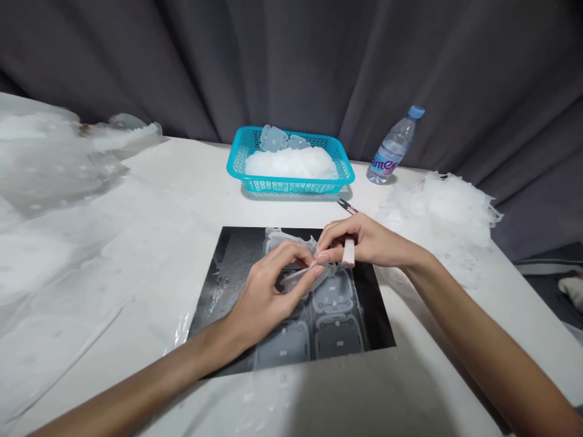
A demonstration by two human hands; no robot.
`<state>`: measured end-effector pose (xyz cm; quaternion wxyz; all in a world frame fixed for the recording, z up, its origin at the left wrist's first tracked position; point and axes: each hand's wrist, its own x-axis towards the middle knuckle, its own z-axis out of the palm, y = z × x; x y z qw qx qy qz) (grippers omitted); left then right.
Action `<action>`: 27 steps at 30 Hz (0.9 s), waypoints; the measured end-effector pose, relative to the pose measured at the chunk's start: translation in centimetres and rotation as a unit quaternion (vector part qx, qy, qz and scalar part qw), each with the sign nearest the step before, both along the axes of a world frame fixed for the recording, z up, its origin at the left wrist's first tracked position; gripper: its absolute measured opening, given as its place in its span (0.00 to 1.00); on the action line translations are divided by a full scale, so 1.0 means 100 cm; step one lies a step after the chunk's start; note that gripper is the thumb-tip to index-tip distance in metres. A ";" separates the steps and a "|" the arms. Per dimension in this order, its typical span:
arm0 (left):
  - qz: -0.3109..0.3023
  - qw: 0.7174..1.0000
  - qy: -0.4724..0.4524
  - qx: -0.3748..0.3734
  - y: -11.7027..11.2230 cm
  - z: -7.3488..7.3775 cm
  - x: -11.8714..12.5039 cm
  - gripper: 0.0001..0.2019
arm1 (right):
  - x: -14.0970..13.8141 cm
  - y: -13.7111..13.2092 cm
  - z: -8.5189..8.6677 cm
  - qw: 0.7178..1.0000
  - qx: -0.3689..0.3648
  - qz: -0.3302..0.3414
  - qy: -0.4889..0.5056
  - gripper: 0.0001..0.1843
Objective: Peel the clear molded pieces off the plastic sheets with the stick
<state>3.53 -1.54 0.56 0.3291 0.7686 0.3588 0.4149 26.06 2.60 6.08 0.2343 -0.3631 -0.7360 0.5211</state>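
Note:
My left hand (273, 282) is closed, thumb and fingers pinching a clear, frosted moulded plastic sheet (291, 280) over the black mat (380, 321). My right hand (353, 243) meets it from the right, its fingertips closed on the same sheet. A dark pointed tool tip like nippers (347, 206) sticks out beyond the right hand. Below the knuckles shows a whitish wrapped handle end (348, 252); whether both belong to one tool is hidden. More of the moulded sheet, with rounded rectangular parts (339, 334), lies flat on the mat under my hands.
A blue basket (291, 185) holding white, frosted plastic parts stands at the back. Right of it is a water bottle (394, 149). Plastic sheets (450, 206) are heaped at the right, and a large pile (40, 158) covers the left. A grey curtain (291, 60) hangs behind the white table (191, 182).

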 end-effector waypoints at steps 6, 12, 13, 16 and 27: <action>-0.008 0.995 0.029 0.096 -0.005 -0.002 -0.001 0.05 | -0.011 -0.005 -0.007 0.991 0.027 -0.073 -0.104 0.05; -0.008 0.995 0.022 0.098 -0.007 -0.004 -0.005 0.07 | -0.026 0.000 -0.037 0.916 0.168 -0.234 -0.278 0.07; 0.011 0.998 0.010 0.060 -0.006 -0.003 -0.005 0.05 | -0.023 0.002 -0.037 0.923 0.169 -0.223 -0.265 0.06; 0.042 0.998 -0.014 -0.051 0.000 -0.002 -0.007 0.02 | -0.007 0.010 -0.025 0.970 0.086 -0.153 -0.170 0.13; 0.048 0.969 -0.065 -0.233 0.009 -0.003 -0.005 0.17 | -0.011 0.004 -0.027 0.993 -0.083 -0.071 0.037 0.21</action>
